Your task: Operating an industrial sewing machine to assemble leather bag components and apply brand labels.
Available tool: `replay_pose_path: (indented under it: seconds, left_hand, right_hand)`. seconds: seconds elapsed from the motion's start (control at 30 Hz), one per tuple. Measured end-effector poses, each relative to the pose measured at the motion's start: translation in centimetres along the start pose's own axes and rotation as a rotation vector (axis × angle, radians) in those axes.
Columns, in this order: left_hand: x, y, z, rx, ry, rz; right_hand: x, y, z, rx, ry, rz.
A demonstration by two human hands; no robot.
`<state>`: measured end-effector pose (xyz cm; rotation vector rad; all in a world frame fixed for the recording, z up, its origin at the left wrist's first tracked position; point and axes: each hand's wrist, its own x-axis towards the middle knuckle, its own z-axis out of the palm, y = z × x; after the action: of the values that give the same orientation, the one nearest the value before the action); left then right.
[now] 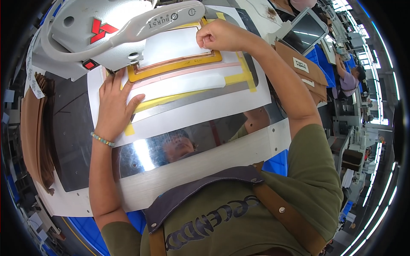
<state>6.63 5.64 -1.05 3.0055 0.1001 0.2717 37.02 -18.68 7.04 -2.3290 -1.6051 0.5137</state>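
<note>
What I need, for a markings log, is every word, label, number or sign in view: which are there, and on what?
Wording isn't copied here; only its place and look.
Curved white bar: dark lettering, round symbols.
White machine: red three-part emblem.
Green shirt: large, dark lettering.
Brown sheets: white label, dark print; another label below.
Yellow frame: small marking, unreadable.
White strip, far left: faint print, unreadable.

Two nearby hands (114, 104) (222, 36) — one yellow frame (175, 68), one beaded bracelet (102, 139)

plate (209, 138): glossy metal | white sheet (245, 101): matt paper | yellow frame (176, 69): smooth, plastic-looking | shirt (314, 158): cloth
</note>
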Motion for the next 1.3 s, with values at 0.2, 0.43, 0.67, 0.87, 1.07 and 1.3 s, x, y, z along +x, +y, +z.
replay_pose_path:
  seconds: [0.2,0.43,0.67,0.87,1.07,1.3]
  left_hand:
    - [0.0,0.0,0.4,0.006,0.088,0.025]
    - [0.0,-0.1,0.4,0.006,0.103,0.028]
    - [0.0,0.1,0.2,-0.010,0.077,0.021]
    - [0.1,0.6,-0.6,0.007,-0.002,-0.006]
    - [0.1,0.6,-0.7,0.044,-0.005,-0.001]
    - [0.1,0.5,-0.4,0.039,0.020,-0.001]
  right_hand:
    - [1.1,-0.5,0.9,-0.107,-0.101,-0.051]
    - [1.9,-2.6,-0.1,-0.299,-0.292,0.015]
    - [3.8,-4.1,-1.2,-0.374,-0.424,0.108]
    - [5.7,-4.0,-1.7,-0.396,-0.553,0.147]
    - [6.1,-4.4,-1.3,-0.441,-0.537,0.164]
    - [6.4,-4.4,-1.4,-0.685,-0.530,0.207]
